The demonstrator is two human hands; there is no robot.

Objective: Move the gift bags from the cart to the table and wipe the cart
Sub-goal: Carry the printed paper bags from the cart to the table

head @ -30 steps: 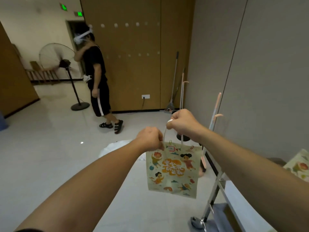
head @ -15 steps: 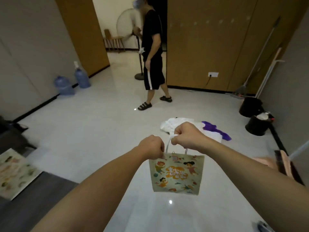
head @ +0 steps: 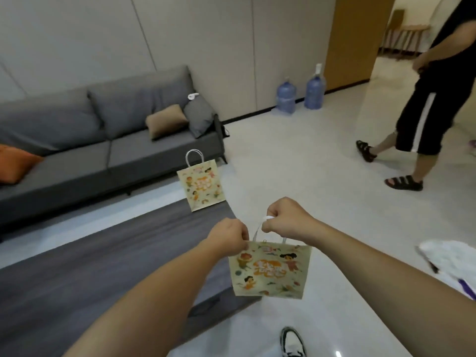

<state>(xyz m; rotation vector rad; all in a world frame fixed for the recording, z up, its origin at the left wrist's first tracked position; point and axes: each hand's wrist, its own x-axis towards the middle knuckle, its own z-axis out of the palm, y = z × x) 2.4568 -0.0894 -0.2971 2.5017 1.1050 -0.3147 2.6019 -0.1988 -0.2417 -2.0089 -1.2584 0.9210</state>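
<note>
Swung left since half a sec ago: grey sofa [head: 108, 150] and low dark table [head: 85, 274] now in view, broom and black buckets gone from frame, bystander shifted to far right. Nearest, bottom edge: one sneaker [head: 293, 342] on pale floor. Above it, both forearms stretched fwd, carrying a gift bag [head: 270, 270] in mid-air, just off the table's near right corner, over floor, not touching the tabletop. Left hand [head: 228, 237] curled, pinching the bag's top left corner. Right hand [head: 288, 219] fisted round the white handle [head: 257, 231], slightly higher than the left. Bag hangs upright, cartoon print facing camera. Further on, second gift bag [head: 202, 186] w/ same print standing upright on the table's far right corner, handle up. White cloth [head: 448, 261] on floor at right, purple bit beside it. Behind table: sofa w/ tan cushion [head: 166, 121], grey cushion [head: 199, 115], orange cushion [head: 15, 163] at left end. Farther back, two blue water jugs [head: 300, 92] against the wall, wood panel beside them. Far right: person in black top, shorts, sandals [head: 438, 99], mid-stride.
</note>
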